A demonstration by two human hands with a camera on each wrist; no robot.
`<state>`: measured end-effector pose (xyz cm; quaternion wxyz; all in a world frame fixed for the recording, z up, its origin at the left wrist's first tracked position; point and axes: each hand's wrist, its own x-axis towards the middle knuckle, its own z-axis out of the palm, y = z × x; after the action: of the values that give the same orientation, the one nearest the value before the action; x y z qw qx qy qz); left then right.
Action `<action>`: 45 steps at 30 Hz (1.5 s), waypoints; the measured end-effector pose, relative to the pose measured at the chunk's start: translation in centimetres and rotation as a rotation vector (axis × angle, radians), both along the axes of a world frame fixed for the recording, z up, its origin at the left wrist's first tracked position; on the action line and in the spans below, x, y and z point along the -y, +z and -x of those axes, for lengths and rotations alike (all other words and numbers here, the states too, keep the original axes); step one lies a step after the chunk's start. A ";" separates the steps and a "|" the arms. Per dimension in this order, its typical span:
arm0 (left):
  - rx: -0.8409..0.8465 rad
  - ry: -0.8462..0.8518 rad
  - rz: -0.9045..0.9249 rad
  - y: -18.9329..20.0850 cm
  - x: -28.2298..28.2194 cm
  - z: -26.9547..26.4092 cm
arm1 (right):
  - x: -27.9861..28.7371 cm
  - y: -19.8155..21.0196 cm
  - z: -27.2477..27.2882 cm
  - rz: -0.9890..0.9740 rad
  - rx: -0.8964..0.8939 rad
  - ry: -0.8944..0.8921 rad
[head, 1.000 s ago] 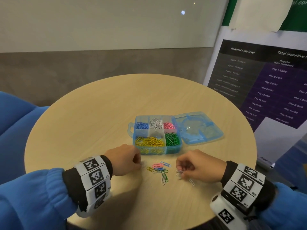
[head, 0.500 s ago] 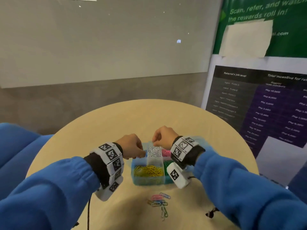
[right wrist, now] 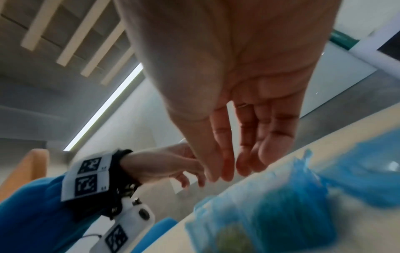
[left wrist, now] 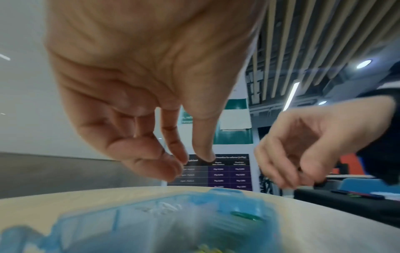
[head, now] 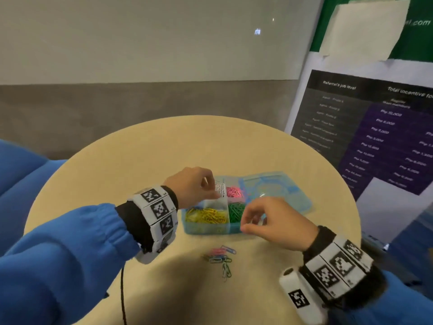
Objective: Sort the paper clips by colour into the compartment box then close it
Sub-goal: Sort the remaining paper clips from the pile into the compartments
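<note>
Head view: our left hand (head: 192, 186) hovers over the white-clip compartment of the compartment box (head: 210, 227), fingers loosely curled and holding nothing we can see; our right hand (head: 276, 221), equally empty, hangs just before the green one. Unsorted paper clips (head: 220, 256) wait on the bench (head: 140, 165), lid (head: 276, 191) open for access.

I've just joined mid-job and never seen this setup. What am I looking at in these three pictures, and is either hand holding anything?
No machine: a person's two bare hands. One picture comes from a head camera looking down; the others from wrist cameras looking along the fingers. On the round table sits an open blue compartment box with clips sorted by colour, and loose paper clips lie in front. The left hand hovers over the white clips, the right hand over the box's near corner. Neither shows a visible grip on anything.
</note>
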<state>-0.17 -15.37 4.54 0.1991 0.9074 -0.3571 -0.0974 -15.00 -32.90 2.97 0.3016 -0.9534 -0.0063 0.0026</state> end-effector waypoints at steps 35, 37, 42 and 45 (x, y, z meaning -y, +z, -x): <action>-0.115 -0.093 -0.013 -0.8 -2.8 1.7 | -0.4 0.4 -3.8 -0.306 -0.109 -0.058; -0.086 -0.021 0.020 0.0 -1.3 -0.7 | -0.3 1.1 -6.4 -0.383 0.000 -0.152; -0.105 0.057 0.087 0.2 0.8 -3.3 | 0.1 1.7 -9.5 -0.400 0.043 -0.278; -0.053 0.010 0.043 -0.3 -1.1 -2.2 | 1.0 1.8 -7.3 -0.313 0.021 -0.229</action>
<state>2.00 -14.31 4.26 0.2286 0.9017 -0.3493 -0.1125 -7.75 -33.91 4.73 0.4446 -0.8893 0.0987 -0.0427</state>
